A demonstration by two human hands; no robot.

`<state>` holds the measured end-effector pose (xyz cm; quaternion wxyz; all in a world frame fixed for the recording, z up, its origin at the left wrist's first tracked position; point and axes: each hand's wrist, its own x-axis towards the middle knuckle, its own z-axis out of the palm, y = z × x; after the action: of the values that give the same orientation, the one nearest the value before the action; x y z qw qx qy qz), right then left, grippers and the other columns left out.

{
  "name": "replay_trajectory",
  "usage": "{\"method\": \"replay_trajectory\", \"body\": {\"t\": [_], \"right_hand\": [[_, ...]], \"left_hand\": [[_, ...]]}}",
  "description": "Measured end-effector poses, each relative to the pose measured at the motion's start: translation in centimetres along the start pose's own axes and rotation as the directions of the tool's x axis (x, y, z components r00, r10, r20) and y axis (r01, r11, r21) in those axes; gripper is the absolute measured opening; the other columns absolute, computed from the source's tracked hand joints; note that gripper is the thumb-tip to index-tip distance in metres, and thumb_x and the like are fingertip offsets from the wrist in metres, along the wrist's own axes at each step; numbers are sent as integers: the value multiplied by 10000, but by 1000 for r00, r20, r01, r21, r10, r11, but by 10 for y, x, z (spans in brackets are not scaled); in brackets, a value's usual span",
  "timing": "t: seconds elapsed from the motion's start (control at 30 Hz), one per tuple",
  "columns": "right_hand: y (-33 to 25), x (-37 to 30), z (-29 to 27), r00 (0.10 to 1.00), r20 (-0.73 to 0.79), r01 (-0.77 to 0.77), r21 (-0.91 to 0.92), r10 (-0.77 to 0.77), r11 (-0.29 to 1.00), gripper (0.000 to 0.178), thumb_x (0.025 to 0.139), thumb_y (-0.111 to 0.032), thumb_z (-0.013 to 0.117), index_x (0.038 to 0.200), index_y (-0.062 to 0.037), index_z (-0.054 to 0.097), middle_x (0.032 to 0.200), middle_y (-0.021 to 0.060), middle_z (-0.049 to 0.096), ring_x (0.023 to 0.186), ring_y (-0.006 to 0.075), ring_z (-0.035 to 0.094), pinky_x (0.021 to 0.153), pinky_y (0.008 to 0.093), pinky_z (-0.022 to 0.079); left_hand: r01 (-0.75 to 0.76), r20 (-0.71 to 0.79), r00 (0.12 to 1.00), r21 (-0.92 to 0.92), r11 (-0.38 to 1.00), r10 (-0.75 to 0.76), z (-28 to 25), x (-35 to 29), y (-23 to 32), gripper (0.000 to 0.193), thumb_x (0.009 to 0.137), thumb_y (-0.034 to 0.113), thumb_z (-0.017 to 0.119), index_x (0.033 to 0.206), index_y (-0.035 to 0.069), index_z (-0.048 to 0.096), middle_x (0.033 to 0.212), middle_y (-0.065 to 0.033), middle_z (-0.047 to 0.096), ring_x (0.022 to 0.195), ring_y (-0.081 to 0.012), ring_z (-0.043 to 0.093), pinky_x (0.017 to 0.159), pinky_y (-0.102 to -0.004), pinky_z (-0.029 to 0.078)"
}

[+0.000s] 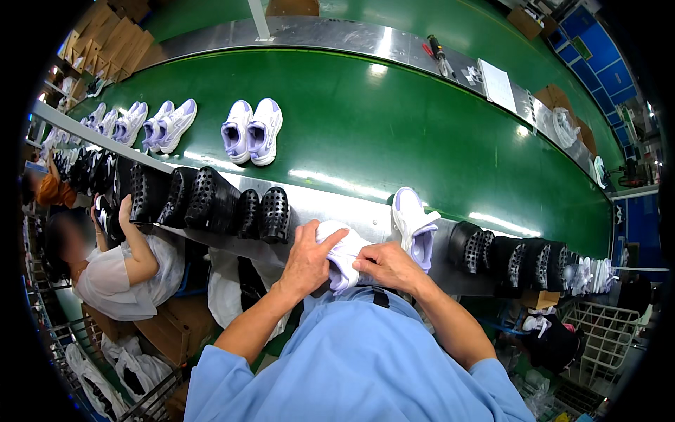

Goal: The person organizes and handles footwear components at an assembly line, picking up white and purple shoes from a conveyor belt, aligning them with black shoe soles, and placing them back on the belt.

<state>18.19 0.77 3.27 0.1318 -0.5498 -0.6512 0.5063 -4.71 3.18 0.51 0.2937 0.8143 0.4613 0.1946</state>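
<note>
A white and lavender sneaker (341, 259) is held close to my waist, at the near edge of the metal ledge. My left hand (308, 259) grips it from the left, with the thumb and fingers bent over its upper. On the other side my right hand (389, 266) is closed, its thumb and fingers pinching the shoe near the opening. My hands hide part of the sneaker. A matching sneaker (413, 226) rests on the ledge just beyond my right hand, its toe pointing away and its tongue folded out.
Black perforated shoe-shaped forms (211, 200) line the ledge on the left, and more forms (506, 257) stand on the right. A finished-looking sneaker pair (252, 133) stands on the green belt (394, 141). A co-worker (126, 260) sits at left, handling a dark shoe.
</note>
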Motion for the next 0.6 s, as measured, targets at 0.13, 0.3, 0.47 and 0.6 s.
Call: {"method": "replay_trajectory", "body": {"t": [0.13,0.3,0.47,0.6], "right_hand": [[-1,-3,5,998,40,-39,-9,39,999,296,965,-308,678,911,-21,724,764,198,685,718,380,671,683,480,502],[3,-2,12,990,112,-83,-38,87,996,319,955,-330,690,882,-21,726,753,205,682,710,378,671,678,483,500],[8,6,12,977,99,-178,-121,190,977,343,943,-354,704,863,-22,731,770,194,702,720,375,677,688,486,505],[22,1,25,930,-321,-211,-66,179,975,321,937,-335,717,868,-22,733,791,184,712,749,356,689,701,471,519]], "left_hand": [[-20,58,998,-32,999,21,2,-4,-1,724,724,-124,581,1368,189,683,1309,-264,502,1144,-463,511,1023,-507,484],[-14,126,992,-36,999,19,3,-9,1,705,734,-125,582,1359,184,689,1300,-264,505,1128,-462,511,1021,-502,486],[127,167,979,-50,991,-117,6,-14,-3,648,778,-64,593,1369,185,683,1267,-259,553,1164,-460,514,1042,-490,473],[572,303,803,-151,806,-513,23,-32,-33,585,835,51,590,1409,150,642,1243,-285,659,1190,-462,594,1055,-489,480]]}}
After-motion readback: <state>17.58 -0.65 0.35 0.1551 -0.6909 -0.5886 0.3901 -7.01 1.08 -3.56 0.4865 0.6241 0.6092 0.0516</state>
